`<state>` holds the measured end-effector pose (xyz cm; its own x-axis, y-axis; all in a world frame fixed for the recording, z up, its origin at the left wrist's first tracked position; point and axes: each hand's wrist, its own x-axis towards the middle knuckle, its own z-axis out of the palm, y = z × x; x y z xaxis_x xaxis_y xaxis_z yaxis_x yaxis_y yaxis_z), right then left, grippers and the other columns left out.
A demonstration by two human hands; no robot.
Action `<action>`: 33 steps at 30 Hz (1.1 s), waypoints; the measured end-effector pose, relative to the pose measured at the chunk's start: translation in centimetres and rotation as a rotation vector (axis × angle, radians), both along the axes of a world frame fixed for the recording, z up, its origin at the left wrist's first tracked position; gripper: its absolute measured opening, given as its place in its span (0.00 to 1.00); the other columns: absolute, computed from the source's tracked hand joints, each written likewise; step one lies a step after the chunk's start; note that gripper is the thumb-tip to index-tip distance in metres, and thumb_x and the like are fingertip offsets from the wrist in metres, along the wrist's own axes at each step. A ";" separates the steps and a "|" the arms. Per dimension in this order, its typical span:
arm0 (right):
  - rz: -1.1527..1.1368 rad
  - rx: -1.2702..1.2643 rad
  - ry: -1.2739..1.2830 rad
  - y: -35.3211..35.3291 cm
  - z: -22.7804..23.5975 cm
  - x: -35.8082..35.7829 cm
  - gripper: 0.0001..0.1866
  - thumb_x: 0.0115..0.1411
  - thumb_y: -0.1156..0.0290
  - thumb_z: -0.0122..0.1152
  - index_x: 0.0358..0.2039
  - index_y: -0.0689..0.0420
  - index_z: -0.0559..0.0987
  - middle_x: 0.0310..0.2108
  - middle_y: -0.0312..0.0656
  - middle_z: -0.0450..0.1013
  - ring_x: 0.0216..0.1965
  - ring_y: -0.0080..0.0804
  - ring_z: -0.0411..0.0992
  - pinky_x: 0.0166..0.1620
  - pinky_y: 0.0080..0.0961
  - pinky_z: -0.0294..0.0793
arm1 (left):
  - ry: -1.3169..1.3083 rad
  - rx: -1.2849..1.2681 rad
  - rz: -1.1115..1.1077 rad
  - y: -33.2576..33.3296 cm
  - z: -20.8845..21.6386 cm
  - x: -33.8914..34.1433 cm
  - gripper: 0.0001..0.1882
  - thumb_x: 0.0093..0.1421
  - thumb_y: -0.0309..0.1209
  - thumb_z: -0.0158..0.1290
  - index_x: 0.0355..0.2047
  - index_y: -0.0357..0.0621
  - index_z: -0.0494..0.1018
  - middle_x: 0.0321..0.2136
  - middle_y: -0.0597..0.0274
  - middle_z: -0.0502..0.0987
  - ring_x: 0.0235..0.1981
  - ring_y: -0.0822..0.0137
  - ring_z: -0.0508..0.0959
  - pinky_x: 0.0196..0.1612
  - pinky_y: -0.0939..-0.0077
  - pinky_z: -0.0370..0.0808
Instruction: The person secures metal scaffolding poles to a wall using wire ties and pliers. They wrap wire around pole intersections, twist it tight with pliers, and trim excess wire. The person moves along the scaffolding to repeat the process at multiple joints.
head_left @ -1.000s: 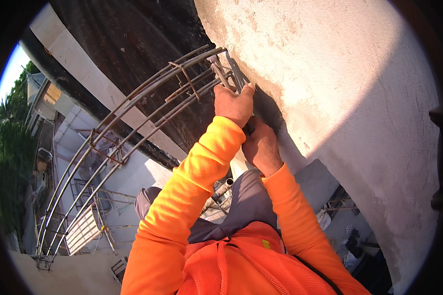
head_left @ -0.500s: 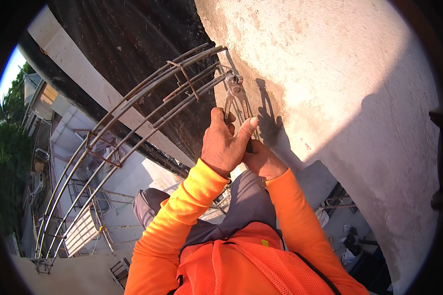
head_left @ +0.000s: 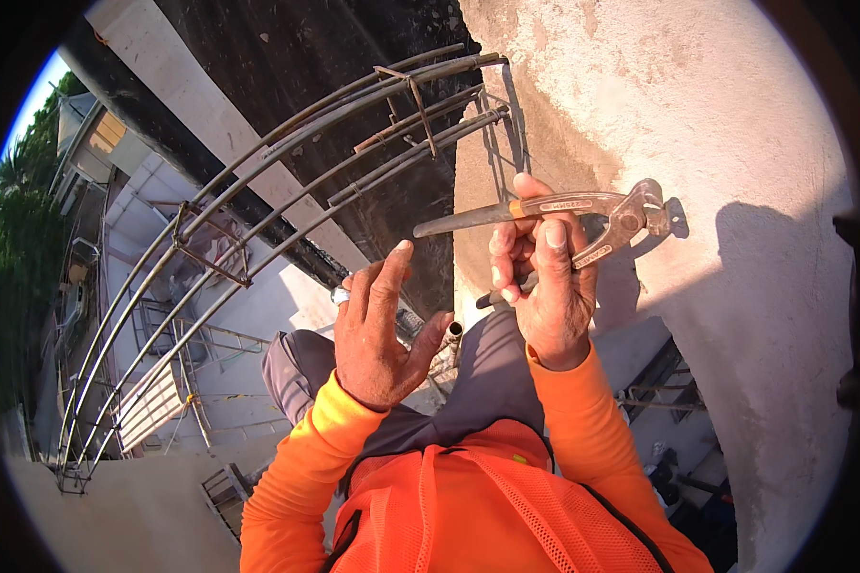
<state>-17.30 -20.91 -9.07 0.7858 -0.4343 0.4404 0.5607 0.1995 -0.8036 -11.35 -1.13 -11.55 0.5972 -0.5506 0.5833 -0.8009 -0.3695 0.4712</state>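
My right hand (head_left: 556,304) grips a pair of end-cutting nippers (head_left: 631,218), the rebar-tying kind, with worn metal jaws turned to the right. One dark handle juts out to the left past my fingers; the other passes below them. My left hand (head_left: 377,334) is free of anything, its fingers apart, with a ring on one finger. It hovers left of the nippers, below the curved rebar cage (head_left: 287,162). That cage of long rods and small ties arcs from the lower left up to the concrete wall, its rod ends just short of the wall surface.
A rough concrete wall (head_left: 736,105) fills the right side, partly in shadow. Behind the cage lies dark sheeting (head_left: 287,57) beside a pale beam (head_left: 177,67). An open pipe end (head_left: 455,329) rises near my knees. Far below stand scaffold frames and a slatted panel (head_left: 153,415).
The nippers have come away from the cage's rod ends and swung to point right, held by my right hand alone. My left hand has let go and moved left, opening.
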 end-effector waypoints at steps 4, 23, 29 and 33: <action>-0.096 -0.129 -0.156 0.9 3.8 4.7 0.27 0.79 0.51 0.49 0.64 0.61 0.73 0.35 0.37 0.78 0.26 0.14 0.71 0.26 0.10 0.66 | 0.476 -0.050 0.003 2.2 -1.5 0.0 0.30 0.59 0.30 0.68 0.60 0.37 0.74 0.39 0.52 0.81 0.40 0.52 0.82 0.46 0.63 0.79; -0.254 -0.603 0.136 3.5 -3.7 9.5 0.15 0.70 0.65 0.68 0.45 0.59 0.72 0.35 0.37 0.72 0.35 0.22 0.72 0.39 0.22 0.73 | 0.943 -0.196 1.329 39.7 -35.3 -21.1 0.15 0.63 0.32 0.63 0.46 0.35 0.82 0.31 0.57 0.84 0.34 0.66 0.84 0.41 0.70 0.81; -0.483 -0.878 -0.057 2.4 -2.3 8.9 0.14 0.67 0.68 0.68 0.47 0.59 0.75 0.44 0.42 0.75 0.45 0.31 0.74 0.44 0.27 0.73 | 0.902 -0.574 1.145 32.8 -28.3 -14.7 0.13 0.67 0.28 0.61 0.49 0.34 0.79 0.35 0.61 0.83 0.35 0.72 0.82 0.41 0.76 0.79; -0.661 -1.217 -0.382 3.0 3.2 8.5 0.24 0.63 0.69 0.72 0.57 0.58 0.74 0.56 0.47 0.74 0.59 0.41 0.72 0.57 0.36 0.72 | 0.643 -0.810 0.624 26.8 -15.0 -4.1 0.27 0.68 0.32 0.63 0.64 0.37 0.70 0.46 0.56 0.81 0.48 0.68 0.81 0.52 0.71 0.80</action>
